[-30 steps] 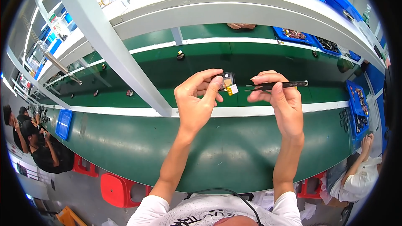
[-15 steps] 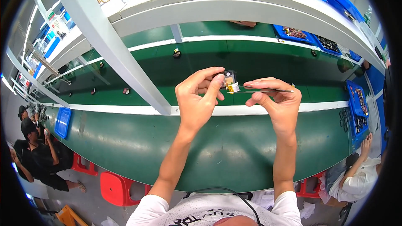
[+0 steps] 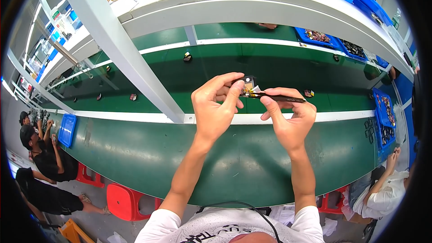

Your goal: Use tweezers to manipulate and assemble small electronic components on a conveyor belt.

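Observation:
My left hand [image 3: 215, 112] is closed on a small black electronic housing [image 3: 249, 81], pinched between thumb and fingers above the green belt. Its inside shows a pale rectangular part, a white dot and yellow film or ribbon. In my right hand [image 3: 294, 125] is a pair of black tweezers [image 3: 289, 99], gripped between thumb and fingers and lying nearly level. Their tips reach the housing's lower right edge, next to a small white flap [image 3: 257, 89]. My fingers partly hide the housing, and what the tips touch is too small to make out.
Small parts ride on the green belt [image 3: 270, 63], one [image 3: 308, 93] just beyond my right hand. A white post [image 3: 112, 45] and shelf [image 3: 252, 13] stand ahead. Blue trays [image 3: 384, 112] of parts sit at right, another blue tray [image 3: 67, 130] at left. Co-workers sit on both sides.
My right hand has shifted left and turned, bringing the tweezers closer to the housing. The white piece at their tips shows less. Parts on the belt have slid slightly left.

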`<state>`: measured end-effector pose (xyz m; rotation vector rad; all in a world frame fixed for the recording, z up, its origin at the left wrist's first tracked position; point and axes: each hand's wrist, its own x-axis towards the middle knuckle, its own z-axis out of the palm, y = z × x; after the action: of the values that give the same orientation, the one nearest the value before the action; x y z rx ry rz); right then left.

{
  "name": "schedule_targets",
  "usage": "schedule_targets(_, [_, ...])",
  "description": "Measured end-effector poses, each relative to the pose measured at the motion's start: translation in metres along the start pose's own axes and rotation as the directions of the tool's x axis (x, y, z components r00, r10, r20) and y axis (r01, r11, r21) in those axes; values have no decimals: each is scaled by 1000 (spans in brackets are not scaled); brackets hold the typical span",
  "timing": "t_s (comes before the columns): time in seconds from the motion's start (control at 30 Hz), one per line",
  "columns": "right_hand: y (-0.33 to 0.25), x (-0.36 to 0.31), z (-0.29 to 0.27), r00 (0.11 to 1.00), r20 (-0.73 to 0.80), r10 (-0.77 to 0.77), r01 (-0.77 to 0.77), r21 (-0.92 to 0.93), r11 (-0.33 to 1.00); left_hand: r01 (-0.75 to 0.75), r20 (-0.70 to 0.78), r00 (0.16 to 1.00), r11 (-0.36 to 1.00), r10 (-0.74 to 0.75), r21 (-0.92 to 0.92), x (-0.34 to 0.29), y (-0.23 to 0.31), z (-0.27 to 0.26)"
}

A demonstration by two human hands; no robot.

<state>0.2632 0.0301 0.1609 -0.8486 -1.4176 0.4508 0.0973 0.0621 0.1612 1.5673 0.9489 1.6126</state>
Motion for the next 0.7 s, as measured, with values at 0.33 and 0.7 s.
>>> schedule_targets(0.33, [2, 4, -2, 994, -8, 112, -111, 48, 993, 22, 13, 1000, 999, -21, -39, -2, -5, 5])
schedule_targets(0.7, [10, 13, -15, 950, 31, 312, -310, 234, 921, 33, 50, 998, 991, -26, -127, -1, -6, 9])
